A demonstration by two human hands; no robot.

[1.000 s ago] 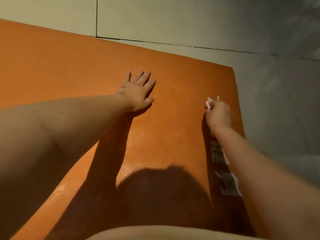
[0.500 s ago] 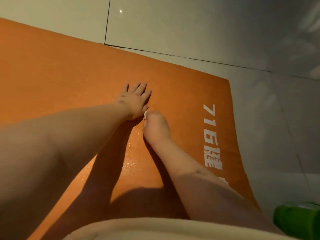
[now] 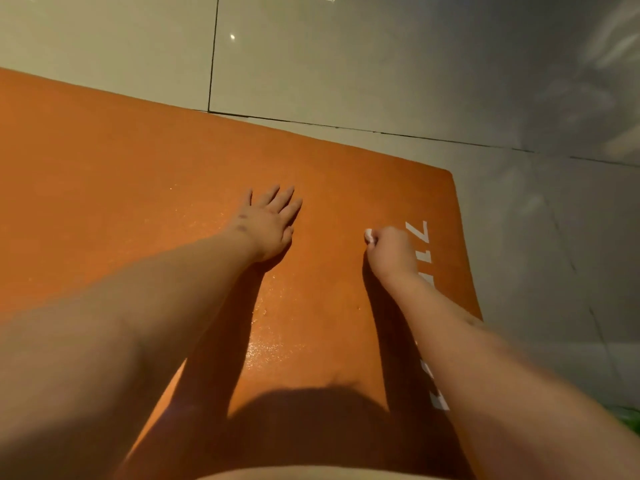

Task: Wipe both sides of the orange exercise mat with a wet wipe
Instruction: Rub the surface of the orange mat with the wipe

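Observation:
The orange exercise mat (image 3: 121, 188) lies flat on the tiled floor, with white printed characters along its right edge. My left hand (image 3: 270, 220) presses flat on the mat near its middle, fingers straight and spread. My right hand (image 3: 391, 249) is curled round a small white wet wipe (image 3: 369, 235), which peeks out at the knuckles and touches the mat just left of the print. Wet, glistening patches show on the mat between my arms.
Grey floor tiles (image 3: 381, 64) with dark grout lines surround the mat beyond its far and right edges. A sliver of a green object (image 3: 632, 419) shows at the lower right edge. My shadow falls over the near part of the mat.
My right hand with the wipe swept left until it was beside my left hand, then back to the right toward the white print. My left hand stayed pressed on the mat.

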